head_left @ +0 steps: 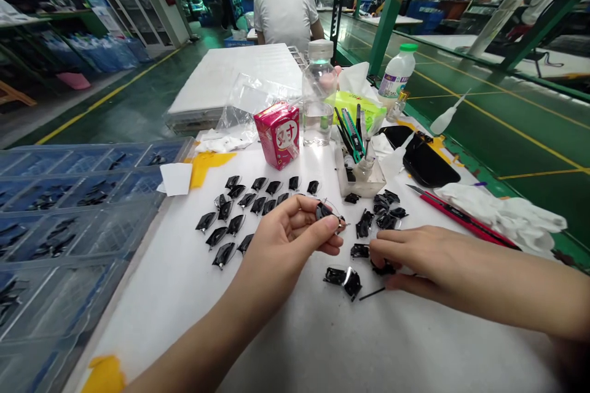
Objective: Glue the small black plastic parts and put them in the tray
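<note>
Left hand (295, 236): thumb and fingers pinch one black piece (324, 211), raised off the table (378, 353); edge grip, probably to leave its face clear.
Right hand (410, 252): lowered palm-down, fingertips at the dark parts (364, 223); fingers hide the contact, can't tell if grasping.
Rod (371, 295): thin, black, on table just beside right thumb.
Left set (224, 255): similar black pieces in loose rows, mostly apart, likely so they don't rub.
Right parts: small clumps around right fingers, presumably kept in easy reach.
Bins (59, 199): left edge, compartments with dark parts, likely sorted.
Holder (362, 187): beyond hands, tools upright, handy without crowding.
Red cutter (465, 218): right side, beside white cloth (502, 212), out of the way.
</note>
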Available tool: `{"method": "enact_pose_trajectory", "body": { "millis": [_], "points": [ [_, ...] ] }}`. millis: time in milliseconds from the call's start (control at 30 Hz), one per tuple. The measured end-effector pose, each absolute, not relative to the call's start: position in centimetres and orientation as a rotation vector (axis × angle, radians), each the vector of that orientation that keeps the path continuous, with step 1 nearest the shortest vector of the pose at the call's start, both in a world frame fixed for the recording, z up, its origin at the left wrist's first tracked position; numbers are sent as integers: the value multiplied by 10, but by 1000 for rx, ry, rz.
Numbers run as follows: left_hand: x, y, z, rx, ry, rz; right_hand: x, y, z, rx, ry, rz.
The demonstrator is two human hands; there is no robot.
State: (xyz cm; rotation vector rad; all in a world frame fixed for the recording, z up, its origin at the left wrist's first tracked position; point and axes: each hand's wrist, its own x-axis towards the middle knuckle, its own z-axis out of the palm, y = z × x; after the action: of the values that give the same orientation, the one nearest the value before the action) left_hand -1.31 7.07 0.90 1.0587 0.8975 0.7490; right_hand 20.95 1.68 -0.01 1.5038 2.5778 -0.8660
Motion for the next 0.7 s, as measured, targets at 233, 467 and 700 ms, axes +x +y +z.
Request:
{"method": "enact_pose_trajectory", "body": {
  "millis": [233,467,700],
  "points": [
    [-15,70,8,1064,852,781,201,18,-11,1460,2679,-692],
    [-15,70,4,1020,838,850,175,33,-29,1552,3149,-97],
    [-14,71,4,1037,856,858,181,29,-24,1506,3050,-299]
  ]
}}
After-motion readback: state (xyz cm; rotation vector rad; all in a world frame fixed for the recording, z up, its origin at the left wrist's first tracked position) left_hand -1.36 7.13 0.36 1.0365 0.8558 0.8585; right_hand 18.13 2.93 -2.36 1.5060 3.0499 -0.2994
